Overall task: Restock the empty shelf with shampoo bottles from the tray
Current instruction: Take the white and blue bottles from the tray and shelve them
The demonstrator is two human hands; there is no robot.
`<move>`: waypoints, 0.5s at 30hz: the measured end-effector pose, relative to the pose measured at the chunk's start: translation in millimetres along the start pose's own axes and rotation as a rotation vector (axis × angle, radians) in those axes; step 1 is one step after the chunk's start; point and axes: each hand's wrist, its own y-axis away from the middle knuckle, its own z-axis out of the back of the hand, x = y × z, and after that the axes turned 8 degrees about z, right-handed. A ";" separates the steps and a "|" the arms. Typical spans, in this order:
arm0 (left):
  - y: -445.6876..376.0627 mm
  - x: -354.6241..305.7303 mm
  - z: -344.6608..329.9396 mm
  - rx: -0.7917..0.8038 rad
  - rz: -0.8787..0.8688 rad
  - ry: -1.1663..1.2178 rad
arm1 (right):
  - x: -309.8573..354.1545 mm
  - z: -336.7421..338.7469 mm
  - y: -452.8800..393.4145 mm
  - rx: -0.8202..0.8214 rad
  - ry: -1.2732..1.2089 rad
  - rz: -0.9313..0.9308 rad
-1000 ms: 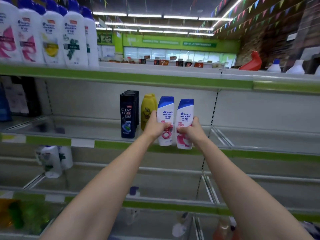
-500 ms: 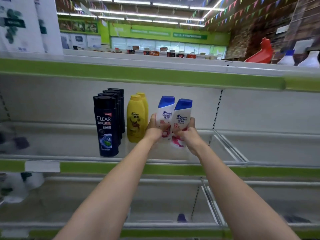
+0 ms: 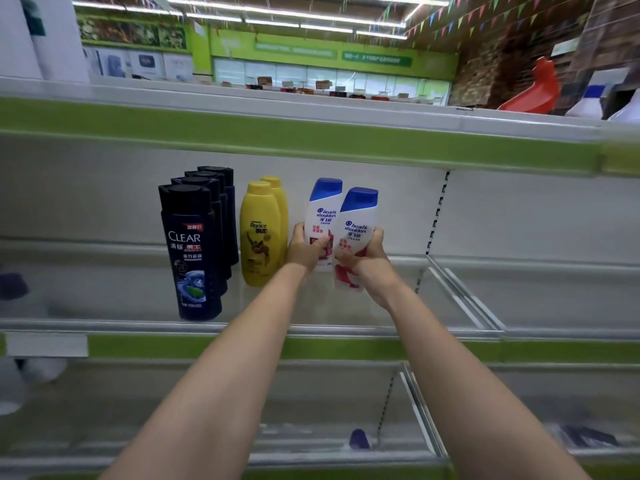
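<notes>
The step in hand is the placing of two bottles on the grey metal shelf with the green front strip [image 3: 311, 348]. The left hand [image 3: 304, 251] grips a white plastic shampoo bottle with a blue cap [image 3: 323, 209], fingers curled round its lower part; this bottle stands upright, deep on the shelf, just beside the two yellow plastic bottles [image 3: 259, 233]. The right hand [image 3: 367, 265] grips a second white bottle with a blue cap [image 3: 356, 223], which is tilted to the right and nearer to the front edge; if its base touches the shelf I cannot tell. The row of black bottles [image 3: 194, 247] stands further left. I judge the next move must bring the tilted bottle upright in front of the first one, then both hands let go
</notes>
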 end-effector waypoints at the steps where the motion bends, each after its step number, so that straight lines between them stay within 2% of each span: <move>1: 3.0 0.0 0.1 -0.005 0.023 -0.005 | -1.5 0.3 -1.0 -0.007 -0.009 -0.008; 4: 9.3 9.2 2.3 -0.040 0.130 -0.043 | -1.8 -1.6 -2.5 -0.051 -0.007 -0.014; 7: 21.6 13.0 7.5 -0.003 0.164 -0.135 | -1.8 -4.8 -4.3 -0.081 0.014 -0.004; 11: 36.3 10.0 12.3 -0.018 0.132 -0.280 | -5.4 -11.0 -7.0 -0.072 0.026 -0.034; 15: 44.5 8.1 16.0 -0.046 0.084 -0.441 | -8.9 -29.4 -7.8 -0.172 0.228 -0.099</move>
